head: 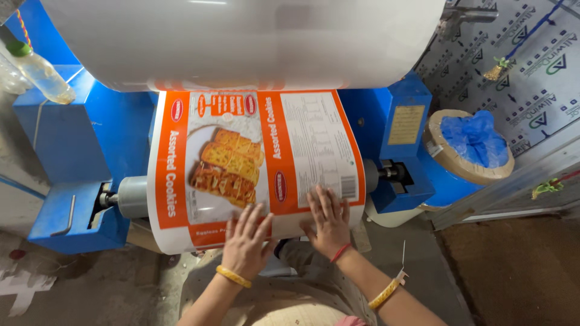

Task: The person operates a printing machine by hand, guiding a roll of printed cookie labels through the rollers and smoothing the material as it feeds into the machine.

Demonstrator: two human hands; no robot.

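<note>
Printed packaging film (241,163), orange and white with a picture of baked slices on it, hangs in a wide sheet from a big white roll (241,42) at the top of the view and curves down over a grey metal roller (130,196) set between the blue side frames of the machine (66,151). The sheet's long run goes from the roll above down toward the person, while the roller beneath it lies crosswise, left to right; the film's free lower edge points down toward the person's lap. Both hands lie flat on the lower part of the sheet, grasping nothing. Left hand (248,241) rests with fingers spread and pointing up the sheet, over the orange band near the bottom edge, a yellow bangle at the wrist. Right hand (329,223) presses palm-down just beside it, fingers fanned over the white panel of small print, with a red thread and a yellow bangle on that arm. A clear plastic bottle (39,72) hangs at the upper left of the frame, and a round drum lined with blue plastic (474,145) stands to the right of the machine.
</note>
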